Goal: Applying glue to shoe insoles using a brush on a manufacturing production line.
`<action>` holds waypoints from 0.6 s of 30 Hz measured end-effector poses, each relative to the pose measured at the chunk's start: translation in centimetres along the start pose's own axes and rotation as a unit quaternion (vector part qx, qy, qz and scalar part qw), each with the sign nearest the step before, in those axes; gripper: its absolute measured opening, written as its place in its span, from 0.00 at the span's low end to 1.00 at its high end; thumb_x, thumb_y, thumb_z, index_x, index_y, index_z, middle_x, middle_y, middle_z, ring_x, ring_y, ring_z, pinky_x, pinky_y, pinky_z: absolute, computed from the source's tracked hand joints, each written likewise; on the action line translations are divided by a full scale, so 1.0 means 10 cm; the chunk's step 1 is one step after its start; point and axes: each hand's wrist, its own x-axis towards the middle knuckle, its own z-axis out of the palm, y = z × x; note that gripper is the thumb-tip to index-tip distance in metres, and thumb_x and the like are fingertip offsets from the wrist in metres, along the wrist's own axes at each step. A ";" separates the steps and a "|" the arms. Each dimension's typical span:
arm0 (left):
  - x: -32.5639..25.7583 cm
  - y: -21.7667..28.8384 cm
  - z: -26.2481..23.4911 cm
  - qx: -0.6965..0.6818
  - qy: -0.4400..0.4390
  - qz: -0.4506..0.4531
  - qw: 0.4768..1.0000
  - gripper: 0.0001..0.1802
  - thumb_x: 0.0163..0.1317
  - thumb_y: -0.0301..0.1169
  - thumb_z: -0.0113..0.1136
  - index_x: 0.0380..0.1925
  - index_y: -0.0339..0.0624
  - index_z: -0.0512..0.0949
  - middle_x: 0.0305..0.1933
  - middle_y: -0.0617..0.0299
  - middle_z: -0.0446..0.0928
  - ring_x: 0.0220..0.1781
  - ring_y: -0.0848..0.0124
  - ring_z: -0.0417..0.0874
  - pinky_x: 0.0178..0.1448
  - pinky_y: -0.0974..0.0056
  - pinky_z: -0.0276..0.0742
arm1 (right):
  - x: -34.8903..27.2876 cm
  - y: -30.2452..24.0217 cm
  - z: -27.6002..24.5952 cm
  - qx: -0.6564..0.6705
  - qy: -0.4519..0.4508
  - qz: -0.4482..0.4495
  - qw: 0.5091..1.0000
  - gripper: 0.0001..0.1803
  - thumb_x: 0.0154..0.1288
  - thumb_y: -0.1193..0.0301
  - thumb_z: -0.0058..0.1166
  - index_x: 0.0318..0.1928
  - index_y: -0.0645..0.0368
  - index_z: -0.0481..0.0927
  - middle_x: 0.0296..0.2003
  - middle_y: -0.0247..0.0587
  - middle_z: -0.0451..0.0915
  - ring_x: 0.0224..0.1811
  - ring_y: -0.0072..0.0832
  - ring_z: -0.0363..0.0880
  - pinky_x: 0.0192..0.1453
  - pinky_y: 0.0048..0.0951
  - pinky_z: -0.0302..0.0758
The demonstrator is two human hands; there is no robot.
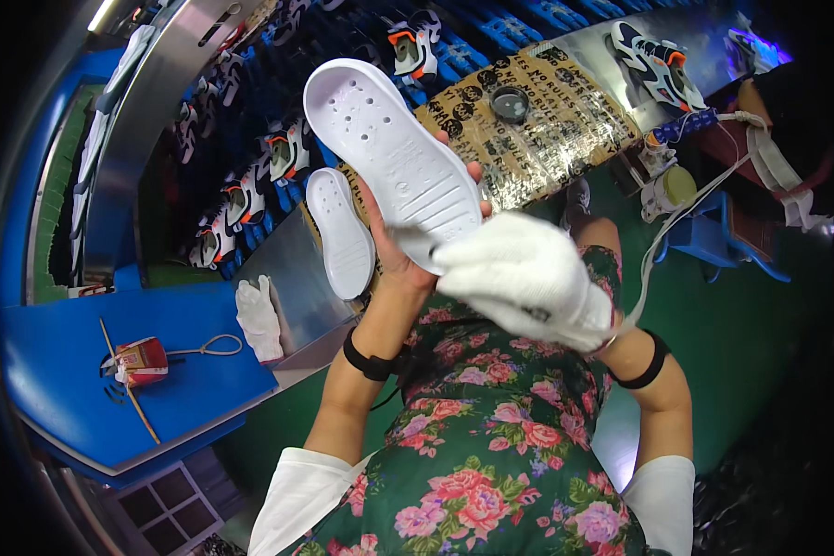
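Note:
A white shoe sole [394,153] is tilted up over my lap, its ribbed heel end toward me and several holes near its far end. My bare left hand [394,241] supports it from below, with fingertips curled over its right edge. My right hand [528,278], in a white knit glove, is closed at the heel end. A blurred brush tip [412,236] sticks out from its fingers against the sole. The glove hides the handle. Left of my left hand lies a second white sole [341,233].
A black dish [510,105] stands on taped cardboard [565,139]. Shoe uppers [241,199] line blue racks; another shoe [656,67] lies at the far right. A loose glove [259,320] and red box [141,361] are at left. A blue stool [713,236] stands right, near a white cord [658,246].

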 end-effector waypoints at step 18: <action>-0.03 0.29 -0.17 0.016 -0.007 -0.136 0.991 0.53 0.61 0.70 0.49 0.78 0.54 0.49 0.77 0.43 0.53 0.60 0.35 0.74 0.59 0.32 0.75 | -0.07 0.00 -0.05 -0.056 -0.063 -0.043 0.996 0.15 0.49 0.80 0.66 0.40 0.56 0.86 0.41 0.43 0.86 0.38 0.40 0.84 0.44 0.35 0.81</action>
